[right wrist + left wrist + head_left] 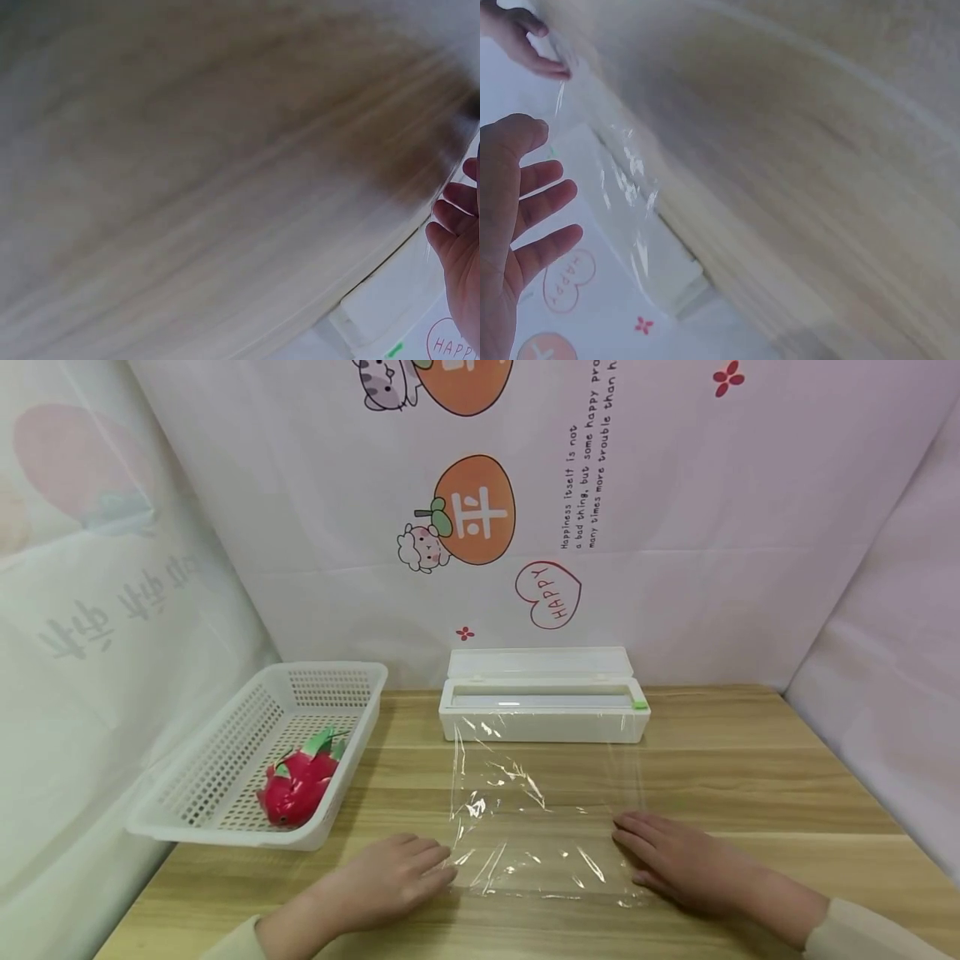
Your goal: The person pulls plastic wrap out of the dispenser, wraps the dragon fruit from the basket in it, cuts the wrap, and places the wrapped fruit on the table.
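A sheet of clear plastic wrap (525, 827) lies across the wooden table, stretching forward from a white wrap dispenser (543, 725) whose lid stands raised. My left hand (393, 878) rests at the sheet's near left edge, fingertips at the film. In the left wrist view, the left hand's fingers (551, 202) are spread and relaxed, with nothing pinched between them. On the opposite edge, my right hand (686, 864) lies with its fingertips at the film. The right wrist view shows the right hand's fingers (454, 217) loosely extended; its thumb is hard to make out.
A white perforated basket (153, 827) stands on the left, holding a red dragon fruit (296, 793) with green tips. A green slider (639, 705) sits at the dispenser's right end. Printed white cloth (675, 568) encloses the wooden table (750, 777) at the back and sides.
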`<move>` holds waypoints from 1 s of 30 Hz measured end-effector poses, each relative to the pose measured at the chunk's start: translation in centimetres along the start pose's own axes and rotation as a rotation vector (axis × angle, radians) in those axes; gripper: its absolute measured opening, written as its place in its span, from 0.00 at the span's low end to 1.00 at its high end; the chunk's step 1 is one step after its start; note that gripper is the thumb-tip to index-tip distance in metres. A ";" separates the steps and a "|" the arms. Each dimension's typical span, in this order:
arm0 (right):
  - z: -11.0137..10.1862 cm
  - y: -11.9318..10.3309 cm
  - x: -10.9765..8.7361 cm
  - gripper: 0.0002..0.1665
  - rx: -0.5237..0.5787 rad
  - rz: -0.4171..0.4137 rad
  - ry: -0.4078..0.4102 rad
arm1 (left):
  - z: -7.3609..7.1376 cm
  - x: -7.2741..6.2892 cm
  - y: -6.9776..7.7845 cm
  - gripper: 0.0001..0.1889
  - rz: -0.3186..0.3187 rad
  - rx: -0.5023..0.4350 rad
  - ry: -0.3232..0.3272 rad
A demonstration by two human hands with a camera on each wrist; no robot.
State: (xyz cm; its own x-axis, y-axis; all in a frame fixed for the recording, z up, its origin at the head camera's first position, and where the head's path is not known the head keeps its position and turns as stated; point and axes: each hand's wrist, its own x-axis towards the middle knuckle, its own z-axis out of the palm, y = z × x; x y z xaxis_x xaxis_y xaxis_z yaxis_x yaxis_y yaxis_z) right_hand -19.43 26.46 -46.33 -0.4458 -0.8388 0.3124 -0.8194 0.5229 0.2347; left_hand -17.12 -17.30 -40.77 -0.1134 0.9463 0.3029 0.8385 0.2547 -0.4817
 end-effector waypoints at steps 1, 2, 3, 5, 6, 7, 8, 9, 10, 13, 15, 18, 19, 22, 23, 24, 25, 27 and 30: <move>0.0 0.0 0.0 0.30 -0.004 0.000 -0.002 | -0.3 0.0 -0.2 0.15 -0.011 -0.001 0.011; 0.0 0.0 0.0 0.30 -0.007 0.000 -0.005 | -0.5 -0.1 -0.4 0.16 -0.025 -0.005 0.021; 0.0 -0.1 0.0 0.30 -0.009 0.003 -0.008 | -0.8 -0.2 -0.6 0.17 -0.041 -0.006 0.027; 0.0 -0.1 0.0 0.30 -0.011 0.005 -0.013 | -1.4 -0.4 -1.0 0.20 -0.073 -0.001 0.046; 0.0 -0.1 0.0 0.30 -0.013 0.005 -0.014 | -1.7 -0.5 -1.3 0.21 -0.086 0.008 0.054; -0.1 -0.1 0.0 0.30 -0.013 0.003 -0.013 | -1.9 -0.7 -1.6 0.22 -0.104 0.013 0.060; -0.1 -0.1 0.0 0.30 -0.011 0.002 -0.013 | -2.2 -0.8 -1.8 0.22 -0.118 0.023 0.070; -0.1 -0.1 0.0 0.30 -0.012 0.002 -0.014 | -2.4 -1.0 -2.1 0.22 -0.132 0.034 0.082; -0.1 -0.1 0.0 0.30 -0.012 0.000 -0.014 | -2.6 -1.2 -2.4 0.21 -0.147 0.040 0.094; -0.1 -0.2 0.1 0.29 -0.007 -0.005 -0.012 | -3.2 -1.7 -3.2 0.19 -0.189 0.037 0.136; 0.0 -0.2 0.1 0.29 -0.005 -0.007 -0.010 | -3.5 -2.1 -3.8 0.17 -0.220 0.022 0.167; 0.1 -0.1 0.0 0.29 -0.005 -0.015 -0.004 | -3.9 -2.8 -4.7 0.18 -0.270 0.017 0.170; 0.1 -0.1 0.0 0.29 -0.006 -0.016 -0.003 | -4.1 -3.1 -5.0 0.19 -0.287 0.019 0.170; 0.2 -0.1 -0.1 0.29 -0.011 -0.020 0.003 | -4.6 -3.9 -5.9 0.22 -0.336 0.055 0.140; 0.3 -0.1 -0.1 0.29 -0.012 -0.020 0.004 | -4.8 -4.2 -6.2 0.22 -0.349 0.064 0.143; 0.3 -0.1 -0.1 0.29 -0.011 -0.020 0.006 | -4.9 -4.4 -6.6 0.23 -0.364 0.078 0.143; 0.3 -0.1 -0.1 0.29 -0.012 -0.020 0.005 | -5.1 -4.7 -6.9 0.23 -0.377 0.092 0.149; 0.3 -0.1 -0.1 0.29 -0.010 -0.018 0.002 | -5.2 -5.2 -7.5 0.24 -0.397 0.126 0.159; 0.4 -0.1 -0.1 0.29 -0.002 -0.014 -0.008 | -5.4 -5.8 -8.4 0.26 -0.424 0.168 0.169</move>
State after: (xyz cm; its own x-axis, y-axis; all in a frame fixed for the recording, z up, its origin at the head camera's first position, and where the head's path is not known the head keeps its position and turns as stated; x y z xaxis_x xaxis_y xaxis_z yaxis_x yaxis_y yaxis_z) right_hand -19.48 26.42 -46.72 -0.4375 -0.8472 0.3015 -0.8247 0.5116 0.2411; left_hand -20.65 -26.05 -34.08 -0.3267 0.7101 0.6237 0.6375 0.6528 -0.4092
